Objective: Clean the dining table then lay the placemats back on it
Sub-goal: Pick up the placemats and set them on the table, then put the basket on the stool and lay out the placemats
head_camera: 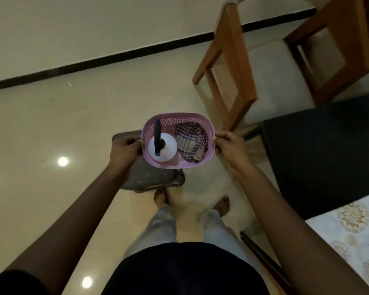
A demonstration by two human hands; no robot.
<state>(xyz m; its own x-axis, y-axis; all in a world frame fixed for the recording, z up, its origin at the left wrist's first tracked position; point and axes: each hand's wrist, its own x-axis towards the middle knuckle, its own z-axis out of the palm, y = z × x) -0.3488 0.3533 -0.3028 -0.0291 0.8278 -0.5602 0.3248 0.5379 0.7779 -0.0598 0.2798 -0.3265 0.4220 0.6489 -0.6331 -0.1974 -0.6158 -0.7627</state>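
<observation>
I hold a small pink perforated basket [180, 118] in front of me, above the floor. My left hand [125, 149] grips its left rim and my right hand [230, 146] grips its right rim. Inside stand a white spray bottle with a black nozzle [162, 150] on the left and a crumpled checked cloth [191, 141] on the right. The dark dining table [328, 150] lies to my right, its corner close to my right hand. A pale patterned placemat [354, 235] lies on the table at the lower right.
A grey plastic stool or crate [151, 179] stands on the glossy tiled floor just below the basket, by my bare feet [161, 196]. Two wooden chairs with pale cushions [271, 67] stand beyond the table corner. A black skirting line [94, 62] runs along the wall.
</observation>
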